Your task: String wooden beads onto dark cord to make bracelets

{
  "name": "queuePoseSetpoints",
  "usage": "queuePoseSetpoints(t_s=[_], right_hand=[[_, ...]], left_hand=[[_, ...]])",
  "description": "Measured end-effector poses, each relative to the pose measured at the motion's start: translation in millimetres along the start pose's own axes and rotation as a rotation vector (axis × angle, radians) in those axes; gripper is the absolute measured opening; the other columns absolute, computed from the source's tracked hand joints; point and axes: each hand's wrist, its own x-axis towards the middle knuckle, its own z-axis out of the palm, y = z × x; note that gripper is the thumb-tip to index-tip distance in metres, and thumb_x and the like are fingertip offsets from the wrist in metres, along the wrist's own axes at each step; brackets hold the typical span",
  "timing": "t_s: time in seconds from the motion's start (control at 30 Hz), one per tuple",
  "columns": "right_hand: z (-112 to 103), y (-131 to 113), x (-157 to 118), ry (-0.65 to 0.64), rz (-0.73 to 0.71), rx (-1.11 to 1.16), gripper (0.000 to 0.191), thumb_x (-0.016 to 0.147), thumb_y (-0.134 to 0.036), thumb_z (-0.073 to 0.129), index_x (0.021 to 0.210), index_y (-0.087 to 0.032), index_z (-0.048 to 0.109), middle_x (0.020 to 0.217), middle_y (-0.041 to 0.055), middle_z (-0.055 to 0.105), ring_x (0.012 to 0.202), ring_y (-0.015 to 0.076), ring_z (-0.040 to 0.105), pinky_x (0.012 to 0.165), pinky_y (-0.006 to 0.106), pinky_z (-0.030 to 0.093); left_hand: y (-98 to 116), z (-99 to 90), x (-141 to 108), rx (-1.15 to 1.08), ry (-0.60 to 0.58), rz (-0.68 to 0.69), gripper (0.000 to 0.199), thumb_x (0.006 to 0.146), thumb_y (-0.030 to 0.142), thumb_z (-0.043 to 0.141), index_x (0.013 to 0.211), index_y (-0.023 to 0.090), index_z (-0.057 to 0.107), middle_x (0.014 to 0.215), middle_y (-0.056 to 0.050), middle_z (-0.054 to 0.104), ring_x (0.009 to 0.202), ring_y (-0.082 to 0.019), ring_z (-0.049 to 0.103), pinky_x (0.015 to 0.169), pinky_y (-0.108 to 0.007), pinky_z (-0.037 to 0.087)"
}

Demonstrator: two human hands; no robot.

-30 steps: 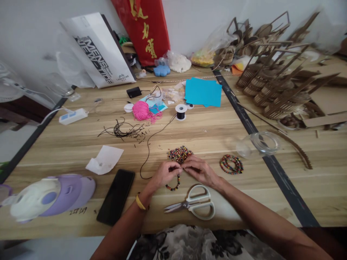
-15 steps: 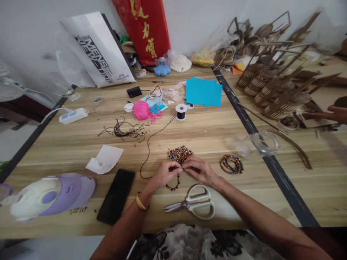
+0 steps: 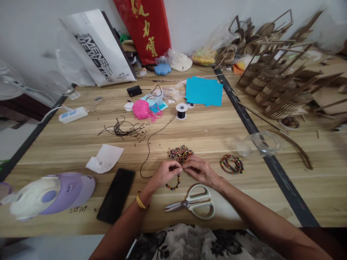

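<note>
My left hand [image 3: 166, 172] pinches the black cord close to its end, and a short string of colourful beads [image 3: 173, 187] hangs below its fingers. Touching fingertips with it, my right hand [image 3: 200, 169] is closed in a pinch; what lies between its fingers is too small to make out. Just behind both hands is a pile of loose beads [image 3: 180, 153]. The black cord [image 3: 148, 151] curves back to a white spool [image 3: 181, 111]. Scissors [image 3: 193, 203] lie in front of my hands, and finished bead loops [image 3: 231, 164] rest to the right.
A black phone [image 3: 116, 196] and a purple-white device [image 3: 56, 195] are at the left, near white paper [image 3: 105, 159]. Farther back sit pink yarn [image 3: 141, 109], cut black cords [image 3: 121, 128] and blue sheets [image 3: 204, 91]. Woven baskets [image 3: 273, 86] stand at the back right.
The other person's hand at the right edge has drawn away from the baskets. My own hands look unchanged.
</note>
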Motion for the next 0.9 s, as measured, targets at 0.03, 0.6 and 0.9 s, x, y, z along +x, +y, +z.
queuePoseSetpoints(t_s=[0.03,0.6,0.9], right_hand=[[0.2,0.2,-0.1,0.001,-0.004,-0.008,0.011,0.091,-0.023,0.054,0.092,-0.017,0.064,0.082,0.0076,0.064,0.079,0.0175,0.058,0.072,0.031,0.048],[-1.7,0.3,-2.8,-0.065,-0.099,-0.168,0.015,0.093,-0.019,0.05,0.098,-0.018,0.063,0.094,0.0087,0.066,0.088,0.0187,0.058,0.079,0.035,0.049],[-2.1,-4.5,-0.1,-0.075,-0.094,-0.18,0.012,0.094,-0.018,0.047,0.093,-0.018,0.059,0.086,0.0078,0.066,0.083,0.019,0.057,0.077,0.034,0.047]], left_hand=[[0.2,0.0,0.0,0.005,0.001,-0.002,0.018,0.078,0.027,0.057,0.07,0.012,0.063,0.064,-0.002,0.062,0.061,-0.011,0.052,0.059,-0.021,0.038],[-0.1,0.7,0.8,-0.007,0.005,-0.008,0.017,0.077,0.025,0.059,0.067,0.011,0.063,0.062,-0.001,0.061,0.058,-0.01,0.05,0.058,-0.02,0.038],[0.1,0.7,1.2,-0.011,-0.001,-0.005,0.017,0.077,0.025,0.058,0.068,0.012,0.064,0.063,-0.001,0.062,0.058,-0.01,0.05,0.059,-0.021,0.038]])
